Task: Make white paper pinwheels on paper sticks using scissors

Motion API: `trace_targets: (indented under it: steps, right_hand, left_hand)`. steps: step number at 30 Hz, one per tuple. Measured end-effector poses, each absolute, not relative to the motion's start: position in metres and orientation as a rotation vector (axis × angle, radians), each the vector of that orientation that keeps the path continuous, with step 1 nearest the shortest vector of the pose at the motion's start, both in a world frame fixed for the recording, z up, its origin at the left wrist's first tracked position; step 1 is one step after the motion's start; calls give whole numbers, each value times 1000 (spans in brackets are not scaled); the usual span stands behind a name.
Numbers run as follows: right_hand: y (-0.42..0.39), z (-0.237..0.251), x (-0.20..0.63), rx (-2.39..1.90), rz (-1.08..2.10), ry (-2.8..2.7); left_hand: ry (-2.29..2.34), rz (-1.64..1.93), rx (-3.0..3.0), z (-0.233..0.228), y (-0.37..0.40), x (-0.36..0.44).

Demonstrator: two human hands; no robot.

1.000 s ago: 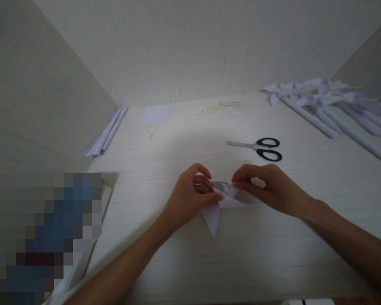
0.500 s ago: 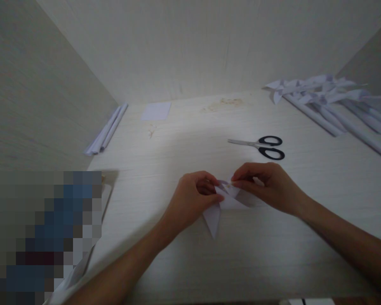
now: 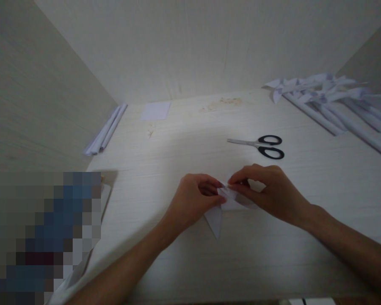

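Observation:
A small folded white paper piece [image 3: 219,214] lies on the pale wooden table [image 3: 184,152] in front of me, one pointed flap aimed toward me. My left hand [image 3: 195,199] pinches its left side between thumb and fingers. My right hand [image 3: 266,190] pinches its upper centre, fingertips almost touching the left hand's. Most of the paper's middle is hidden under my fingers.
Black-handled scissors [image 3: 260,146] lie beyond my right hand. Several rolled paper sticks with folded paper heads [image 3: 333,103] are piled at the back right. Rolled paper tubes [image 3: 106,129] rest along the left wall, a white square sheet [image 3: 155,111] behind them. A blurred patch covers the lower left.
Both hands have drawn closer over the paper and lowered slightly toward the table. The paper's pointed flap shifted a little right. Nothing else moved.

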State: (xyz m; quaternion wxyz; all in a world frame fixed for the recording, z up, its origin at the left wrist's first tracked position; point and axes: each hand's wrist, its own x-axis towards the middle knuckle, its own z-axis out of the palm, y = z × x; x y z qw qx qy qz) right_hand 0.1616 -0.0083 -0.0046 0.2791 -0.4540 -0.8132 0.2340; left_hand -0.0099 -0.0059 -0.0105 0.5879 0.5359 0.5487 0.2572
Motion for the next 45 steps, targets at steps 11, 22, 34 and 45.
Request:
trace_targets:
  steps: [11,22,34,45]
  right_hand:
    - [-13,-9,164,-1034,245,-2424]
    - [-7,-3,162,-1224,651,-2115]
    - [-8,-8,162,-1158,608,-2150]
    - [-11,-9,160,-1111,426,-2185]
  left_hand:
    - [1269,590,1186,-9,-6,-9]
    - [1175,640,1082,-12,-6,-8]
    - [1199,633,1144,-11,-7,-8]
    - [1212,804,1102,-12,-11,-3]
